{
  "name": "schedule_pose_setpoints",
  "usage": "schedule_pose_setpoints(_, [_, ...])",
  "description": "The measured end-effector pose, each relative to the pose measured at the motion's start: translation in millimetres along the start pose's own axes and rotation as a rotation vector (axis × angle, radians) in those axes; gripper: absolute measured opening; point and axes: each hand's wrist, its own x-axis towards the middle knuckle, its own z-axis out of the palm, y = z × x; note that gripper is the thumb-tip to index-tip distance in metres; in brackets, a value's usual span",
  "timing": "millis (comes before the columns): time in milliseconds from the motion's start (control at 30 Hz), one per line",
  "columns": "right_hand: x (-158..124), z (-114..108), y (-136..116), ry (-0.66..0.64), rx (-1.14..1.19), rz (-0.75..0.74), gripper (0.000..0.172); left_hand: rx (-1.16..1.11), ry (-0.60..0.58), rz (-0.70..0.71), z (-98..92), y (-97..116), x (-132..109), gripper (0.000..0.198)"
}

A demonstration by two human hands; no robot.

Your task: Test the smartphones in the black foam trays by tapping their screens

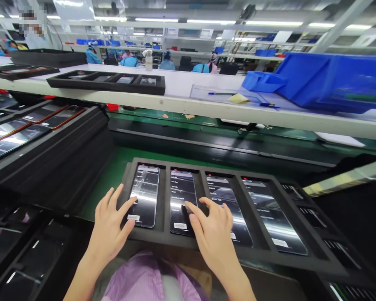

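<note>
A black foam tray point(163, 234) lies in front of me with several smartphones set side by side in its slots, screens lit with menu text. My left hand point(111, 223) is spread, its fingertips on the lower left of the leftmost phone point(146, 194). My right hand point(211, 230) is also spread, with its index finger touching the screen of the second phone point(182, 196) and other fingers over the third phone point(228, 209). Neither hand holds anything.
A stack of black trays with phones point(34, 125) stands at the left, more trays point(15, 251) at lower left. A white shelf point(207, 106) above carries a black tray point(106, 81), a spray bottle point(148, 59) and blue bins point(326, 79). Other workers sit far behind.
</note>
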Motion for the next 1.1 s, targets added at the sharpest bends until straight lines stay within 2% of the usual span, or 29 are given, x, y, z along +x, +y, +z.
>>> schedule_pose_setpoints(167, [-9, -11, 22, 0.199, 0.002, 0.089, 0.041, 0.038, -0.086, -0.053, -6.8, 7, 4, 0.044])
schedule_pose_setpoints(267, [-15, -23, 46, 0.314, -0.033, 0.217, 0.051, 0.053, -0.067, -0.041, -4.3, 4, 3, 0.046])
schedule_pose_setpoints(400, [-28, -34, 83, 0.483, -0.101, 0.421, 0.058, -0.01, -0.012, -0.006, 5.8, -10, -2, 0.049])
schedule_pose_setpoints(433, [-31, -35, 91, 0.499, -0.12, 0.458, 0.059, -0.04, -0.03, -0.008, 8.3, -13, -3, 0.049])
schedule_pose_setpoints(533, [-39, -36, 107, 0.455, -0.177, 0.525, 0.056, -0.208, -0.062, -0.09, 12.6, -18, -3, 0.046])
schedule_pose_setpoints(633, [-43, -35, 115, 0.404, -0.176, 0.555, 0.053, -0.362, -0.047, -0.092, 12.6, -14, -2, 0.046])
schedule_pose_setpoints(733, [-45, -34, 121, 0.37, -0.17, 0.578, 0.052, -0.386, 0.016, -0.104, 14.8, -9, -1, 0.046])
schedule_pose_setpoints(867, [-45, -32, 125, 0.236, -0.181, 0.601, 0.049, -0.413, 0.064, -0.188, 26.7, -17, -2, 0.046])
schedule_pose_setpoints(1000, [-41, -33, 119, 0.289, -0.181, 0.613, 0.052, -0.456, 0.056, -0.158, 35.5, -34, 4, 0.054])
schedule_pose_setpoints(1100, [-31, -37, 119, 0.282, -0.149, 0.557, 0.051, -0.487, 0.037, -0.117, 28.9, -38, 19, 0.054])
